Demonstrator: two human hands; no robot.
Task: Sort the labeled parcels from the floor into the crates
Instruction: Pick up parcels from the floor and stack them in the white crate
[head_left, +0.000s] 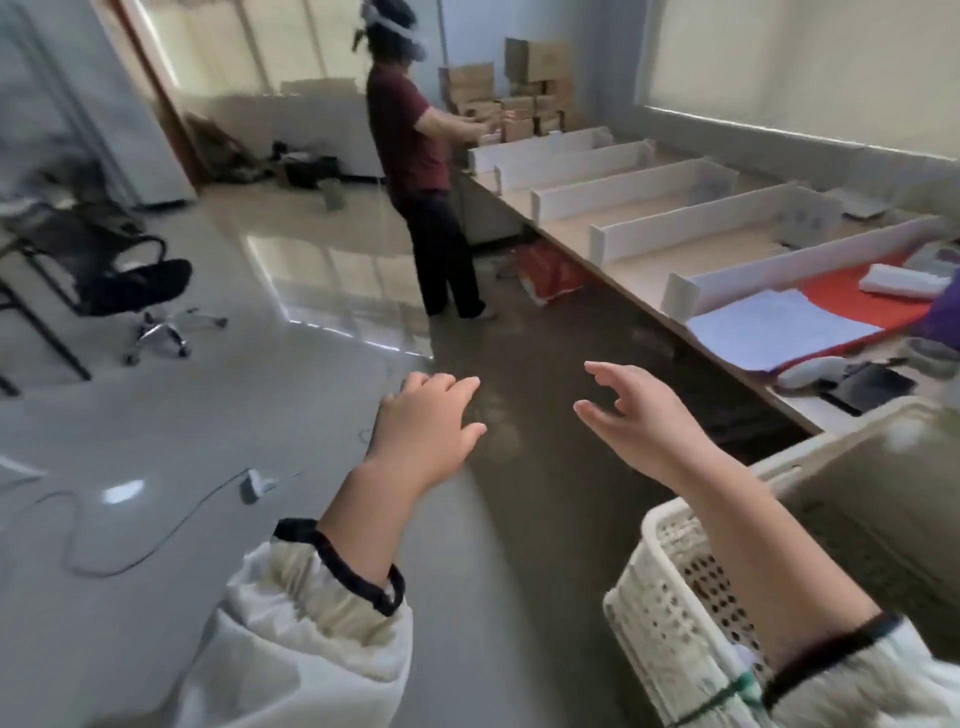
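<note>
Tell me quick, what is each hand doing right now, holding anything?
Left hand: open, fingers relaxed, holding nothing.
Right hand: open, fingers spread, holding nothing, above the floor beside the crate.

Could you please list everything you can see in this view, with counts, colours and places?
crate: one, cream, perforated, lower right beside the table.
table: one, light wood, along the right side.
dividers: five, white, upright across the table.
cardboard boxes: one stack, brown, table's far end.
red cloth: one, near end of table, partly under a pale sheet.
office chair: one, black, left.
cable: one, grey, floor at lower left.
other person: one, dark red top, standing by the far dividers.
left hand: open, empty, over the floor.
right hand: open, empty, over the floor.
</note>
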